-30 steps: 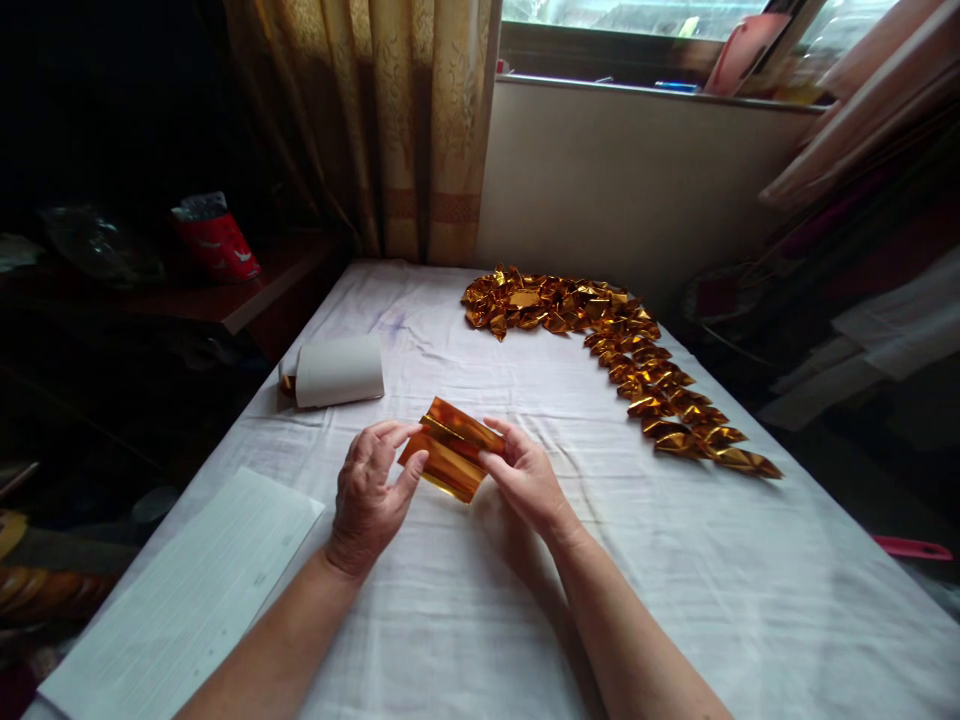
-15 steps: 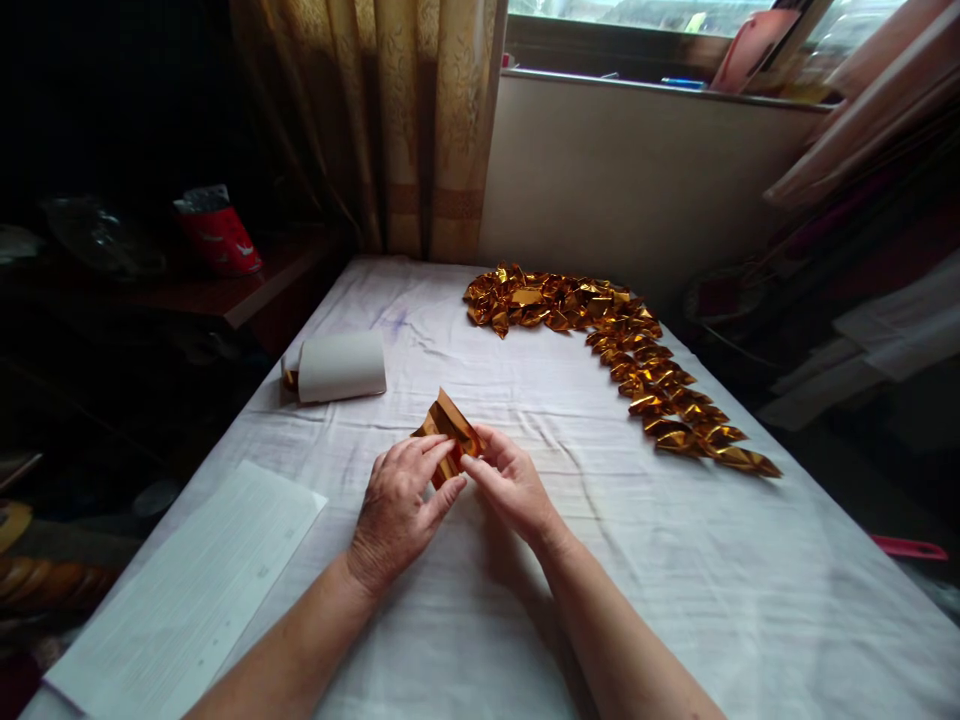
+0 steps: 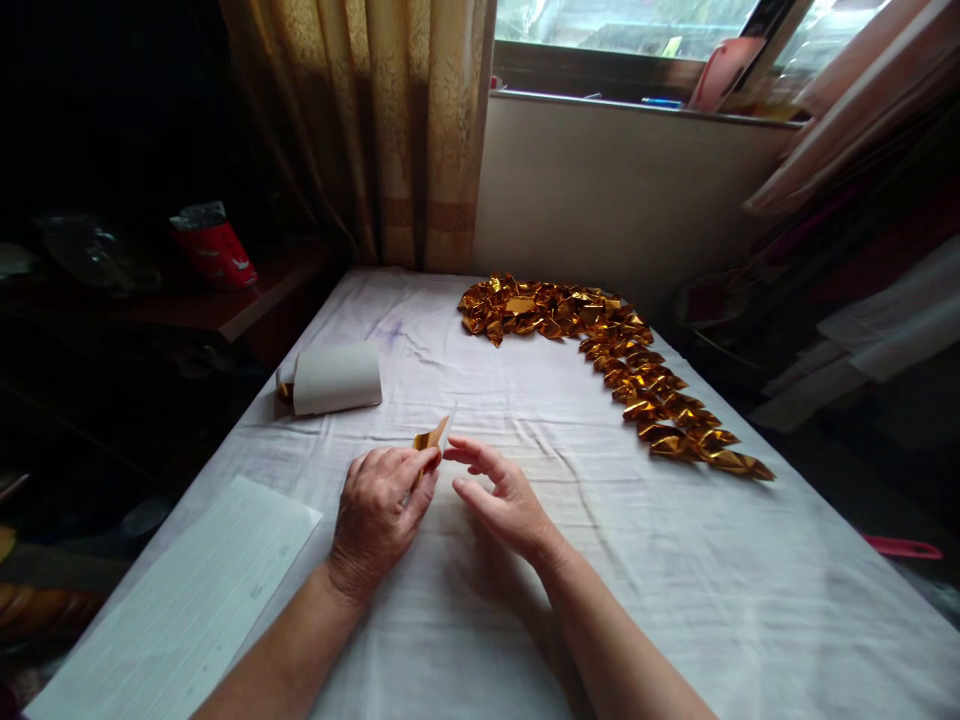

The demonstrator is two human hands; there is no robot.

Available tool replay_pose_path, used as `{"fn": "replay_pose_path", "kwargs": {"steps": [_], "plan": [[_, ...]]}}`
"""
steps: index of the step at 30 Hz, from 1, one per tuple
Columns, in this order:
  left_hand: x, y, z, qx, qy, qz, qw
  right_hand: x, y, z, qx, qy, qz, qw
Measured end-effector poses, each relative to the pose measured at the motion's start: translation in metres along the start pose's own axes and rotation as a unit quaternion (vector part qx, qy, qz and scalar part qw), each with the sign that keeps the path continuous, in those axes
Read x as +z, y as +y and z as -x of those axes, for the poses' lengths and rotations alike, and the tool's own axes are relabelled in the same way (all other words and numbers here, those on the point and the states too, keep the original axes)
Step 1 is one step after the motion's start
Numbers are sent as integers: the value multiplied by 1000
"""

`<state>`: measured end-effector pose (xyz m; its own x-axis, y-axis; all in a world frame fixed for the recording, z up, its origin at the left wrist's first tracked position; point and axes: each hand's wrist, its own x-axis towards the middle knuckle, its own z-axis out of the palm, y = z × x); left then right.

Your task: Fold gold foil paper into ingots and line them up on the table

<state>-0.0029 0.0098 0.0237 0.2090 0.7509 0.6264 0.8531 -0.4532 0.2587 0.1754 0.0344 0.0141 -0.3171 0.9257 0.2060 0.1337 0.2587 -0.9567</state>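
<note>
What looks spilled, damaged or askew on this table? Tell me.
A faint purplish mark discolours the white cloth near its far left corner, beyond the curved white card; it looks like a stain, though I cannot tell of what. The cloth is also creased. Nothing else stands out.

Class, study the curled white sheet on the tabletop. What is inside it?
At the left end of the curled white sheet, a bit of shiny gold material shows. The sheet covers the rest, so how much more is inside cannot be seen.
</note>
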Motion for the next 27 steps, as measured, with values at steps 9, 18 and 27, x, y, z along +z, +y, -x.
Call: {"fn": "replay_pose_path", "kwargs": {"steps": [9, 18, 27], "plan": [[6, -10, 3, 8, 63, 33, 997, -22, 14, -6, 12, 170, 67, 983], [5, -13, 0, -28, 47, 42, 998, -39, -3, -2, -71, 62, 113, 989], [10, -10, 4, -183, -35, 248, 951, -36, 3, -2, -231, 116, 296, 920]]}}
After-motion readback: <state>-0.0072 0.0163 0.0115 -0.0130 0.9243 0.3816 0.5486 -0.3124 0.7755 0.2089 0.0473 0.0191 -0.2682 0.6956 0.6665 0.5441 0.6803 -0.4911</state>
